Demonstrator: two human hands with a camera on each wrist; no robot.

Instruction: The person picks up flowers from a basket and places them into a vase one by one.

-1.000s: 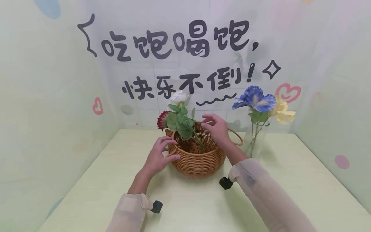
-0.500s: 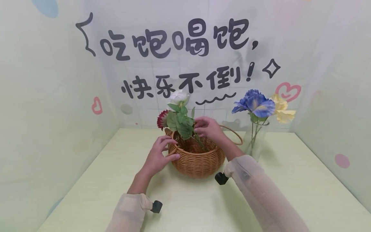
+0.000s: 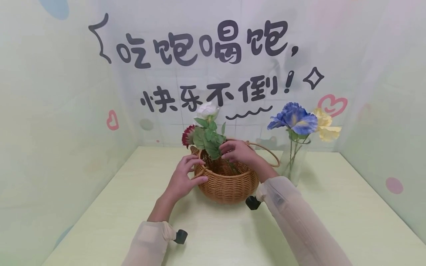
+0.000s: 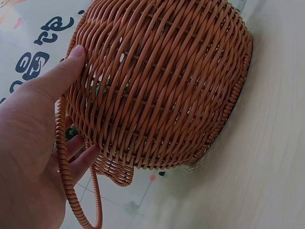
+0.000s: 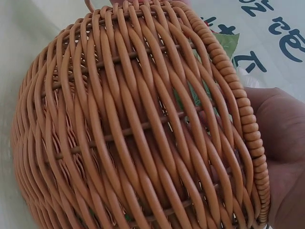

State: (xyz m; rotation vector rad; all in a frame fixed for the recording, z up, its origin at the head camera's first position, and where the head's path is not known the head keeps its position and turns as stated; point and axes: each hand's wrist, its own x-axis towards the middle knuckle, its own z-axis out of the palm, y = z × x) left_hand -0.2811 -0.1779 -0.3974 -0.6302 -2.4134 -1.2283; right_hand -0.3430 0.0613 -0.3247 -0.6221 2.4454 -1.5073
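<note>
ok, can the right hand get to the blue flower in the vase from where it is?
Probably yes. The right hand is over the basket among the leaves, and the vase stands just to its right, apart from the basket. Nothing lies between them, and the blue flower tops the vase unobstructed.

Right hand (image 3: 240, 153) lower and leftward, down over the basket (image 3: 227, 183) rim, fingers seemingly on the flower stem (image 3: 229, 164).
</note>
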